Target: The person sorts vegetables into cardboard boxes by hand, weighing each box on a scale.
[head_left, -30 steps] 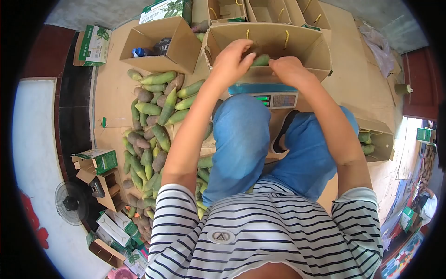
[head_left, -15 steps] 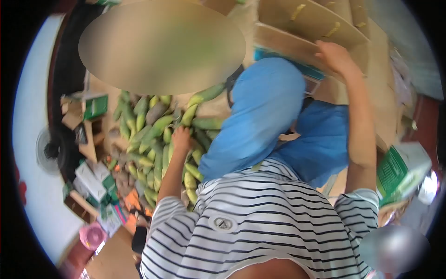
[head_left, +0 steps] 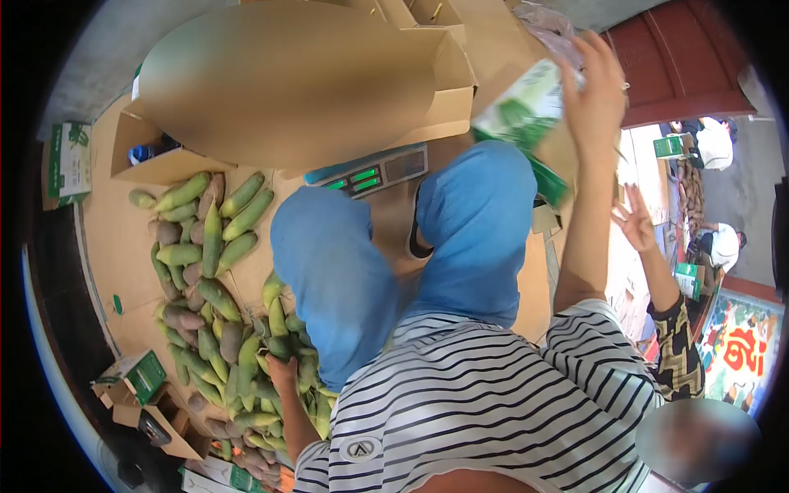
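Observation:
My left hand (head_left: 283, 374) is down in a heap of long green radishes (head_left: 212, 238), its fingers closed round one radish (head_left: 265, 362) at the heap's edge by my left knee. My right hand (head_left: 597, 94) is raised at the upper right, fingers apart and slightly blurred. Just left of those fingers is a green and white carton (head_left: 526, 107), overlapped by them in this view. Brownish-purple roots (head_left: 187, 320) lie mixed among the radishes.
A scale (head_left: 374, 174) with lit green displays stands before my knees. Behind it is an open cardboard box (head_left: 450, 90), partly blurred out. Another person's hand (head_left: 637, 220) reaches in from the right. More cartons (head_left: 136, 378) sit at left.
My view has turned to the right, bringing the scale, the doorway and another person's hand into sight. My right hand has gone from the divided cardboard box to beside the green and white carton.

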`<state>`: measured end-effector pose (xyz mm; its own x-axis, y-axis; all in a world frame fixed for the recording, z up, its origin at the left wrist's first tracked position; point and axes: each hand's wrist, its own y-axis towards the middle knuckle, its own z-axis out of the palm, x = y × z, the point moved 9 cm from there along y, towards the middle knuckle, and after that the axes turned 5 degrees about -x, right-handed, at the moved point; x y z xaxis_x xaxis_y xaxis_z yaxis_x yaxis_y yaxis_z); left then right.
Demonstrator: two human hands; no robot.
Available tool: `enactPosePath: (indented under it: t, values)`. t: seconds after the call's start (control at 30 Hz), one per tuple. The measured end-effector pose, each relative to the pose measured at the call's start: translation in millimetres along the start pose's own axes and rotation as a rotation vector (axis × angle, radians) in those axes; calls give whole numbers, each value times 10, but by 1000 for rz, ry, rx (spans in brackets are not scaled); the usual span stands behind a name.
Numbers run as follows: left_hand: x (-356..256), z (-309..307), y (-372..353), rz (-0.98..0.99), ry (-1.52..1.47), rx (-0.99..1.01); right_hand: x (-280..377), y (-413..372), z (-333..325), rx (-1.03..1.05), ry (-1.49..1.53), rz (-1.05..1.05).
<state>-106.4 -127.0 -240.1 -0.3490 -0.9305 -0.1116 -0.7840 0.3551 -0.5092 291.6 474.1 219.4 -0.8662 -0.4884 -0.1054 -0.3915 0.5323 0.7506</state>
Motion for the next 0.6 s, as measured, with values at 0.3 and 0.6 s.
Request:
enactPosePath:
  t: [0.3, 0.6]
  values:
    - [-2637, -2324, -430, 522, -802, -481, -1679, -1842, 856, 379, 282, 731]
    - [-5578, -3566, -988, 1330, -710, -517, -891, -2158, 1772, 526, 433, 699]
